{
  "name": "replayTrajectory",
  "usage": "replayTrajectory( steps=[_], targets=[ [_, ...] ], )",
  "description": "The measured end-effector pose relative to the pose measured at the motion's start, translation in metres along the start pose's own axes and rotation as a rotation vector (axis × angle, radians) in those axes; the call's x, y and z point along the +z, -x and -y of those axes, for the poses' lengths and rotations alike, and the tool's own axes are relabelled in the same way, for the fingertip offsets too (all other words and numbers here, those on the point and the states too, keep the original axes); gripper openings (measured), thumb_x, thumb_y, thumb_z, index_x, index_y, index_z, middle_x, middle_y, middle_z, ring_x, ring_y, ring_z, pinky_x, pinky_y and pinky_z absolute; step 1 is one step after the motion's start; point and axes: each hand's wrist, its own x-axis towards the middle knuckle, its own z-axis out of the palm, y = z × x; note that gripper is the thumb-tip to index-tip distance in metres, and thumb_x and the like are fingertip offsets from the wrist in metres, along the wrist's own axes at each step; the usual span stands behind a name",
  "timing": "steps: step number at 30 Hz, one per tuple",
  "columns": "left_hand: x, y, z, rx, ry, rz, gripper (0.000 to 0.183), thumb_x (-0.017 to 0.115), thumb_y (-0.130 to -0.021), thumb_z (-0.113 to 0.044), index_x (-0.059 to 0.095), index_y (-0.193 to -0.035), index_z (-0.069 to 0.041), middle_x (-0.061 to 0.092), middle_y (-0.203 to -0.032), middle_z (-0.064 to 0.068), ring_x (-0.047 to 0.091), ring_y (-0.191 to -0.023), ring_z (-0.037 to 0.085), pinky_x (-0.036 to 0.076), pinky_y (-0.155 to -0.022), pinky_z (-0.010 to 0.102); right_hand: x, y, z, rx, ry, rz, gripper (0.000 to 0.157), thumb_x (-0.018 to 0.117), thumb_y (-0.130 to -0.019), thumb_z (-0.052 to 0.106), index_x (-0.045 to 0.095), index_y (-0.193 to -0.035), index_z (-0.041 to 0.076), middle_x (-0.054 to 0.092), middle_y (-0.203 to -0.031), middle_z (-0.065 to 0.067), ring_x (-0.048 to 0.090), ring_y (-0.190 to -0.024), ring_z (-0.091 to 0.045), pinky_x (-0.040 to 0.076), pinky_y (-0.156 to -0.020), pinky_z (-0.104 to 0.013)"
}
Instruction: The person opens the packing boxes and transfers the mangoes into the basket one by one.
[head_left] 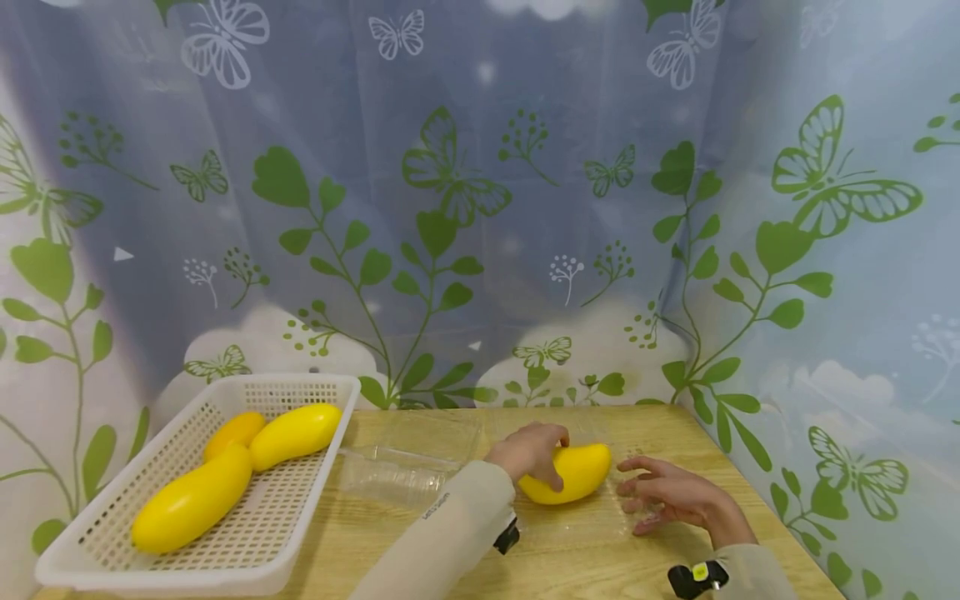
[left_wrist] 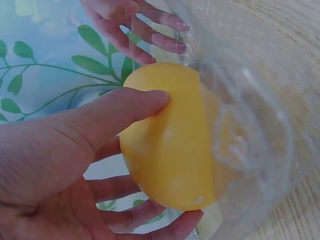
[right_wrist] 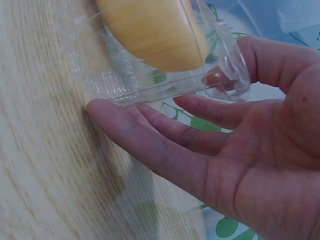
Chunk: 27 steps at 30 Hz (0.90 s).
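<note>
My left hand (head_left: 528,454) grips a yellow mango (head_left: 577,473), thumb across one side and fingers round the other. In the left wrist view the mango (left_wrist: 167,145) lies partly behind a wall of a clear plastic box (left_wrist: 260,130). My right hand (head_left: 678,496) is at the right end of that box, fingers spread and gently bent. Seen from the right wrist, its fingers (right_wrist: 155,145) lie along the box's clear edge (right_wrist: 165,91), with the mango just inside.
A white perforated basket (head_left: 300,533) at the left holds a large yellow mango (head_left: 197,500), another yellow one (head_left: 296,435) and a more orange one (head_left: 234,433). Another clear plastic box (head_left: 397,475) lies between basket and left hand. A patterned curtain (head_left: 480,208) stands behind the wooden table (head_left: 555,575).
</note>
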Motion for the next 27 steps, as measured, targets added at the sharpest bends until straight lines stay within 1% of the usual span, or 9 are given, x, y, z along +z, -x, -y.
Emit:
replayTrajectory(
  steps=[5, 14, 23, 27],
  targets=[
    [-0.0007, 0.0012, -0.0005, 0.012, -0.021, -0.001, 0.059, 0.090, -0.080, -0.024, 0.063, -0.133, -0.024, 0.063, -0.137, -0.001, 0.059, -0.123, 0.018, 0.055, -0.096, 0.041, 0.0011, 0.0008, 0.0009, -0.005, 0.003, -0.003, 0.062, 0.051, -0.107, 0.017, 0.020, -0.153, -0.011, 0.045, -0.144, -0.040, 0.066, -0.106, -0.025, 0.064, -0.084, -0.047],
    [-0.0024, 0.0052, -0.0028, 0.005, -0.034, -0.007, 0.059, 0.090, -0.081, -0.024, 0.063, -0.134, -0.025, 0.062, -0.138, -0.002, 0.059, -0.124, 0.018, 0.055, -0.098, 0.042, 0.0012, 0.0012, 0.0004, -0.006, 0.003, -0.003, 0.061, 0.051, -0.107, 0.017, 0.020, -0.153, -0.010, 0.044, -0.144, -0.040, 0.066, -0.106, -0.025, 0.063, -0.084, -0.048],
    [-0.0009, 0.0048, -0.0023, 0.003, -0.031, -0.006, 0.058, 0.090, -0.081, -0.025, 0.063, -0.133, -0.026, 0.062, -0.138, -0.002, 0.059, -0.122, 0.018, 0.055, -0.097, 0.042, -0.0001, -0.0001, -0.0004, 0.005, -0.002, 0.005, 0.063, 0.051, -0.107, 0.018, 0.020, -0.153, -0.010, 0.046, -0.144, -0.038, 0.066, -0.109, -0.026, 0.063, -0.086, -0.048],
    [-0.0013, 0.0046, -0.0032, 0.016, -0.037, -0.006, 0.059, 0.090, -0.081, -0.025, 0.063, -0.134, -0.026, 0.063, -0.138, -0.002, 0.059, -0.123, 0.017, 0.055, -0.097, 0.041, 0.0003, 0.0002, 0.0007, 0.008, 0.001, 0.000, 0.064, 0.052, -0.106, 0.018, 0.020, -0.153, -0.010, 0.046, -0.144, -0.037, 0.066, -0.109, -0.026, 0.063, -0.086, -0.049]
  ],
)
